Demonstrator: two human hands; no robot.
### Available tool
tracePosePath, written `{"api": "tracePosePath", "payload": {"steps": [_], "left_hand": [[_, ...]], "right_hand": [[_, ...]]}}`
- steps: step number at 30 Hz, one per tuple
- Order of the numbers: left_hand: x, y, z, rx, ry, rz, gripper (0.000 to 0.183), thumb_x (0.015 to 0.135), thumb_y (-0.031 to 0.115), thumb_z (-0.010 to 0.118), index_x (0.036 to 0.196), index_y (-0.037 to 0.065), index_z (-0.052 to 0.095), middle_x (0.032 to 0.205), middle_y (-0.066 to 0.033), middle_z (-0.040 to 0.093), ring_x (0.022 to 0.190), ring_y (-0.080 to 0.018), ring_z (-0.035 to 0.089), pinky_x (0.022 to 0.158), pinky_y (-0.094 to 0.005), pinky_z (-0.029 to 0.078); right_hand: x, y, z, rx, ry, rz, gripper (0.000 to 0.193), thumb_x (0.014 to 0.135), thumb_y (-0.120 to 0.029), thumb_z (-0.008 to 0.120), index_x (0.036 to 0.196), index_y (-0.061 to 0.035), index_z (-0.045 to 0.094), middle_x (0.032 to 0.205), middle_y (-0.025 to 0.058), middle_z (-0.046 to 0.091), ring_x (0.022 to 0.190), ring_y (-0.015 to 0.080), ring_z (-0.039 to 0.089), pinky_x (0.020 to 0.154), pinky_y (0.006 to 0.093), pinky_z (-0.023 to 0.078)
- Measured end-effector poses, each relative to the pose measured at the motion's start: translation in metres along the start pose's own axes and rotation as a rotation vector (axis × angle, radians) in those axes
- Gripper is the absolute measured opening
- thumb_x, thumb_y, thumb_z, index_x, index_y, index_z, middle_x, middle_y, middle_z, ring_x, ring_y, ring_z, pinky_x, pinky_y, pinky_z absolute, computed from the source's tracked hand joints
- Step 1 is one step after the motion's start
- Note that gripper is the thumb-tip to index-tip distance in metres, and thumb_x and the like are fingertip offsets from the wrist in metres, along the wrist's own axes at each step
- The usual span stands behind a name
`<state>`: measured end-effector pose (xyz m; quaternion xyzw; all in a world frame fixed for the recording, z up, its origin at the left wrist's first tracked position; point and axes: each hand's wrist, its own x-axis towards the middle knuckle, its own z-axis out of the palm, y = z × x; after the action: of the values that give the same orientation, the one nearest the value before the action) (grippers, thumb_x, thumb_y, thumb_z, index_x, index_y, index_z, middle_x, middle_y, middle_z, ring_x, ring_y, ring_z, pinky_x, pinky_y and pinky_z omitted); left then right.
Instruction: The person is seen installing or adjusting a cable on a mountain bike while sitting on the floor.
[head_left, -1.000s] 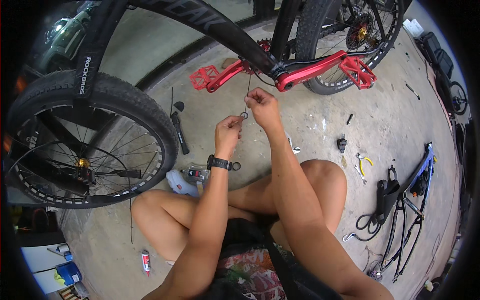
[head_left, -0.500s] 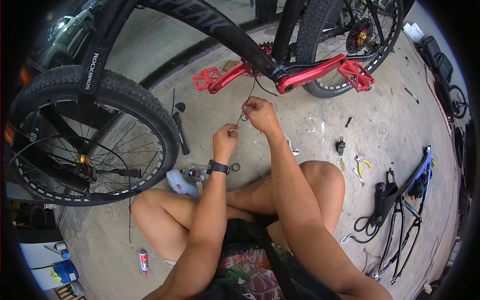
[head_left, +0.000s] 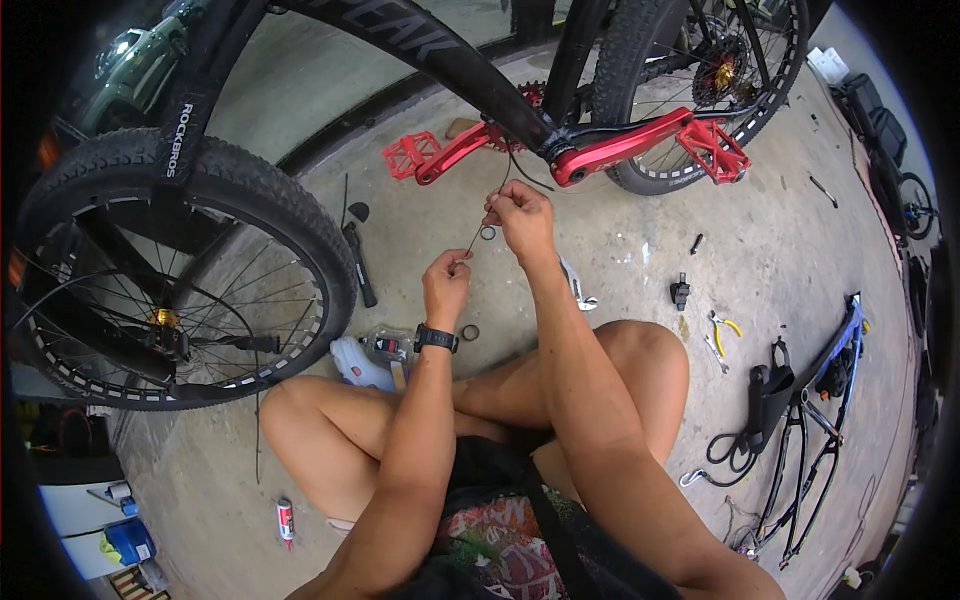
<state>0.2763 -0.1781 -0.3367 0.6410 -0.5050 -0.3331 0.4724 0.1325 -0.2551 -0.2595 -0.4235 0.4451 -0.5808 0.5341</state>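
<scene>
A thin dark cable (head_left: 477, 236) runs down from beneath the black bike frame (head_left: 430, 55), near the red crank arm (head_left: 625, 150). My right hand (head_left: 525, 222) pinches it close below the frame. Lower and to the left, my left hand (head_left: 446, 287), with a black watch on the wrist, pinches the same cable near its lower visible part. Between the two hands the cable is stretched nearly straight. A second, thicker black cable end (head_left: 535, 178) curves free beside the crank. Just beneath my right fingers a small dark ring (head_left: 488, 233) shows; whether it touches them I cannot tell.
The front wheel (head_left: 185, 270) stands at left, the rear wheel (head_left: 690, 90) at far right. On the concrete lie a black pump-like tool (head_left: 359, 265), another ring (head_left: 471, 332), yellow-handled pliers (head_left: 727, 325), a red-and-white tube (head_left: 286, 523) and a bare bike frame (head_left: 805, 460).
My hands have drawn slightly apart along the cable, the left shifting a little left. The small ring by my right fingers shows more fully.
</scene>
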Motion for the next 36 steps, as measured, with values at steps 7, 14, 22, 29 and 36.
{"api": "tracePosePath", "payload": {"steps": [7,14,22,29,36], "left_hand": [[0.018,-0.039,-0.03,-0.18,0.077,-0.12,0.024,0.094,0.003,0.054,0.104,0.002,0.075,0.063,0.0016,0.056,0.052,-0.0076,0.05,0.048,-0.0252,0.039],[0.013,-0.031,-0.034,-0.338,0.0,-0.259,0.024,0.094,0.005,0.054,0.104,0.002,0.075,0.065,-0.001,0.06,0.052,-0.0092,0.054,0.047,-0.0256,0.041],[0.011,-0.014,-0.029,-0.259,-0.044,-0.196,0.022,0.095,0.003,0.053,0.105,-0.001,0.072,0.071,0.0003,0.06,0.055,-0.0082,0.054,0.047,-0.0247,0.042],[0.011,-0.004,-0.028,-0.211,-0.017,-0.145,0.023,0.094,0.002,0.053,0.105,-0.001,0.073,0.07,0.0008,0.061,0.054,-0.0076,0.054,0.047,-0.0239,0.042],[0.015,0.014,0.001,-0.201,0.013,-0.037,0.02,0.096,0.005,0.056,0.109,0.001,0.07,0.066,-0.0003,0.061,0.052,-0.0072,0.053,0.047,-0.0249,0.043]], "right_hand": [[-0.01,0.01,-0.002,-0.027,-0.132,0.11,0.011,0.09,-0.003,0.057,0.083,0.0022,0.065,0.084,0.0108,0.071,0.07,0.0188,0.072,0.064,0.0289,0.058],[-0.013,0.01,0.01,0.061,-0.157,0.021,0.015,0.104,-0.01,0.057,0.104,0.0034,0.064,0.093,0.0124,0.071,0.078,0.0208,0.074,0.074,0.0298,0.061],[-0.004,0.012,0.01,0.106,-0.098,-0.062,0.015,0.105,-0.009,0.056,0.104,0.0033,0.065,0.092,0.0113,0.07,0.077,0.0182,0.071,0.073,0.0294,0.061],[-0.001,0.01,0.014,0.17,-0.06,-0.107,0.016,0.104,-0.008,0.056,0.1,0.0042,0.066,0.084,0.0084,0.067,0.071,0.0132,0.066,0.067,0.0287,0.06],[0.015,-0.015,0.022,0.1,-0.023,-0.236,0.017,0.104,-0.012,0.057,0.103,0.0006,0.069,0.082,0.0038,0.068,0.067,0.0076,0.059,0.063,0.0237,0.052]]}}
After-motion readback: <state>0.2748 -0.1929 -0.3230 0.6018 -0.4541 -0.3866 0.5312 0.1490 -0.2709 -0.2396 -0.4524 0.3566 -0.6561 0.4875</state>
